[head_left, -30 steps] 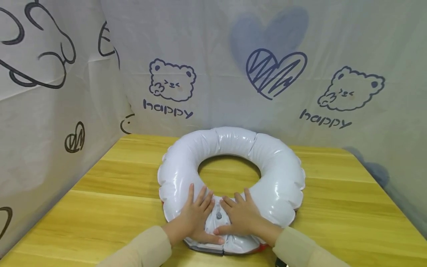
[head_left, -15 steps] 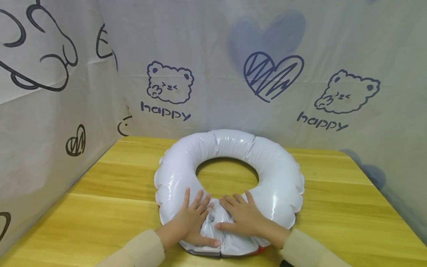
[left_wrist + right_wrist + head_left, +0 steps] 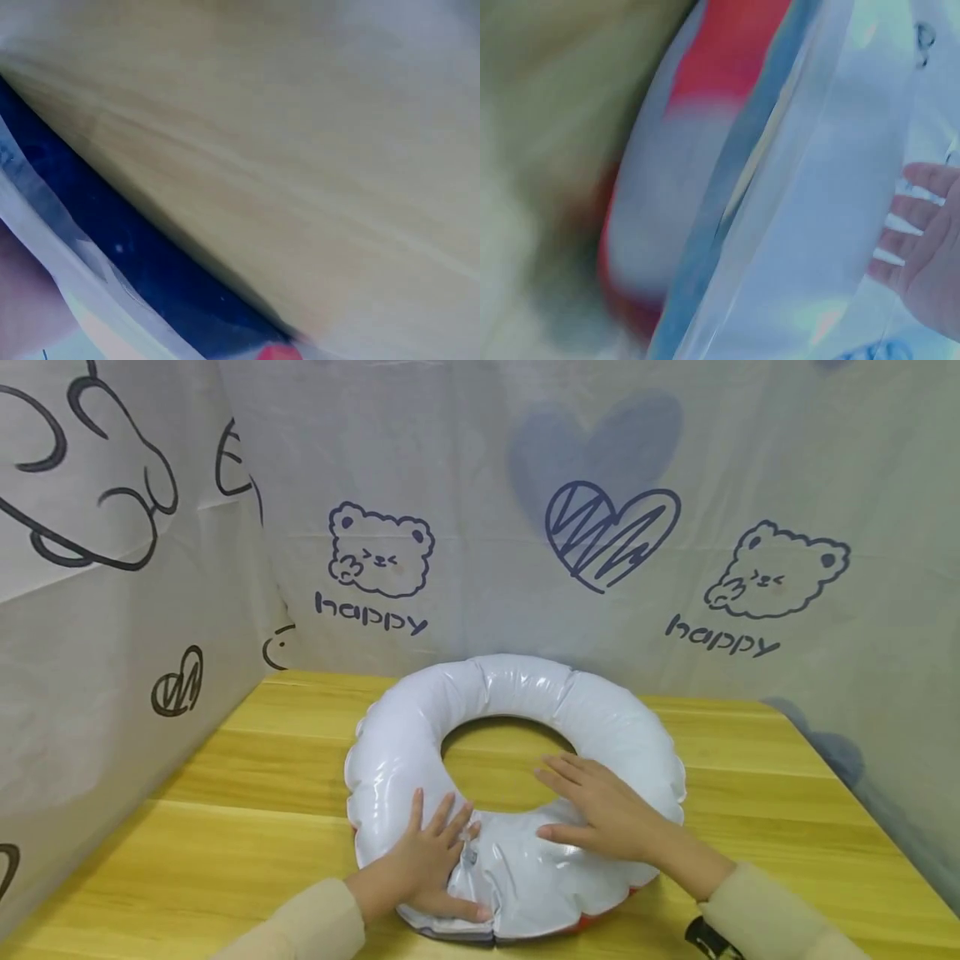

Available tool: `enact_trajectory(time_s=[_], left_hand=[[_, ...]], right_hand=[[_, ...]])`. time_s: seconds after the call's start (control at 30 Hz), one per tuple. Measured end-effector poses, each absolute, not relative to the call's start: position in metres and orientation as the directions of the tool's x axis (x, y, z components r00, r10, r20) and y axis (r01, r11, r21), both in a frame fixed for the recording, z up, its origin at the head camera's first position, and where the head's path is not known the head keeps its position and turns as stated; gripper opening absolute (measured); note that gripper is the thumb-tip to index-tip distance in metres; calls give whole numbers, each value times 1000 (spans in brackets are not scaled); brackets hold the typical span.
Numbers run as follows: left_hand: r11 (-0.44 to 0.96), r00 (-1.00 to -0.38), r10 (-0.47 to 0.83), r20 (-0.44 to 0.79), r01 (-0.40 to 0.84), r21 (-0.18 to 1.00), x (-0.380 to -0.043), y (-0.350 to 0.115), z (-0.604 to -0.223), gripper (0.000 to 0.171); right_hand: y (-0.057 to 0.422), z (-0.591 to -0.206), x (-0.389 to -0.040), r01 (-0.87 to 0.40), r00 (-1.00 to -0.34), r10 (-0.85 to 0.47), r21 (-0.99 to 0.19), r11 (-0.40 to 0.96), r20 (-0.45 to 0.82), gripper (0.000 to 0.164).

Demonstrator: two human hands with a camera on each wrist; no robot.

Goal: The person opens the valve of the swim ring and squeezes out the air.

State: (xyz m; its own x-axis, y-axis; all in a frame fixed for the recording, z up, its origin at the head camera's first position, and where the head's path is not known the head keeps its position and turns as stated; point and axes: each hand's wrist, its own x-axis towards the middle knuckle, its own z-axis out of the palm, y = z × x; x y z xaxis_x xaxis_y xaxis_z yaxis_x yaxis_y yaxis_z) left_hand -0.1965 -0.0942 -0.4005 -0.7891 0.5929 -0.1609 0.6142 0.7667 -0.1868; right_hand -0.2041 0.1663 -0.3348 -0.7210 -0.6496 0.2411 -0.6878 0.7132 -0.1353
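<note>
A white inflatable swim ring lies flat on the table, its near part softer and creased. My left hand rests spread on the near left part, beside a small clear valve. Over the near right part is my right hand, fingers straight, their tips reaching past the inner edge; whether it touches the ring I cannot tell. In the right wrist view, the right hand appears beside the ring's white side and red underside patch. The left wrist view catches the ring's dark blue edge.
The yellow wood-grain table extends around the ring. A pale cloth printed with bears, hearts and "happy" hangs behind it and along the left side. A dark band shows at the right wrist.
My right hand has moved right and away from the valve, off the near middle of the ring. My left hand stays in about the same place on it. The view has shifted slightly.
</note>
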Motion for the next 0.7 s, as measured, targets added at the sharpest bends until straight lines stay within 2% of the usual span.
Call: enact_trajectory(time_s=[0.27,0.4,0.7], left_hand=[[694,-701,690,-179,712,-111,-199,-108,-403,102],[669,-671,722,-169,739,-79,-202,-112,-401,101],[594,-621,783,-44,766,-246,-223,-119,-401,102]], right_hand=[[219,-341,-222,-618,-780,-588,-115,778,211,66],[232,-348,-222,-598,-800,-579,-120,793,158,65],[239,-355,-209,-556,-829,-557,-169,814,42,64]])
